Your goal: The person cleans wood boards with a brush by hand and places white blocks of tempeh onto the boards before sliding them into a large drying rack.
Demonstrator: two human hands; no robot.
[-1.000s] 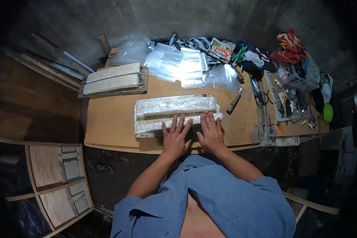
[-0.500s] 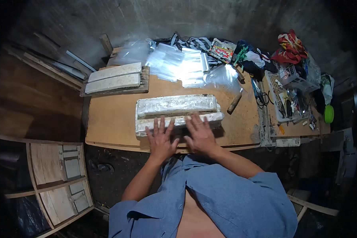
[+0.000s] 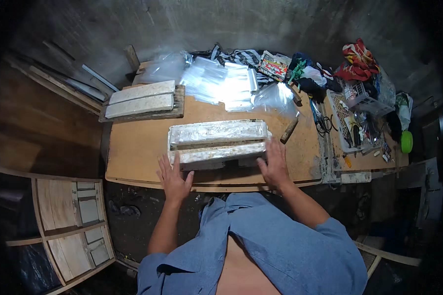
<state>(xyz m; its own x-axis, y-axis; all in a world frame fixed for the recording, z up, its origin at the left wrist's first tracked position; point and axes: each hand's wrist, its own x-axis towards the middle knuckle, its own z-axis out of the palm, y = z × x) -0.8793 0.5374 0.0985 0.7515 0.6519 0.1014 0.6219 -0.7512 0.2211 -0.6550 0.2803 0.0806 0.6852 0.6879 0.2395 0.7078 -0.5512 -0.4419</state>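
Observation:
Two long whitish blocks lie side by side on the table in front of me, the far block point(image 3: 216, 131) and the near block point(image 3: 221, 151), with a dark gap between them. They seem to have a shiny, wrapped surface. At the near block's left end is my left hand point(image 3: 175, 181), fingers spread and the tips against or just beside it. My right hand point(image 3: 274, 164) is at the right end, fingers stretched forward along that end. Neither hand is wrapped round anything. Whether the fingertips press on the block, I cannot tell.
A similar pair of white blocks point(image 3: 142, 100) rests on a wooden board at the back left. Clear plastic bags point(image 3: 206, 78) are spread along the back. A short dark stick point(image 3: 290, 130), scissors point(image 3: 324, 123) and a cluttered basket point(image 3: 340, 118) stand to the right.
Both hands have moved apart, from lying on top of the near block to its two ends. The near block's right end sits slightly further left.

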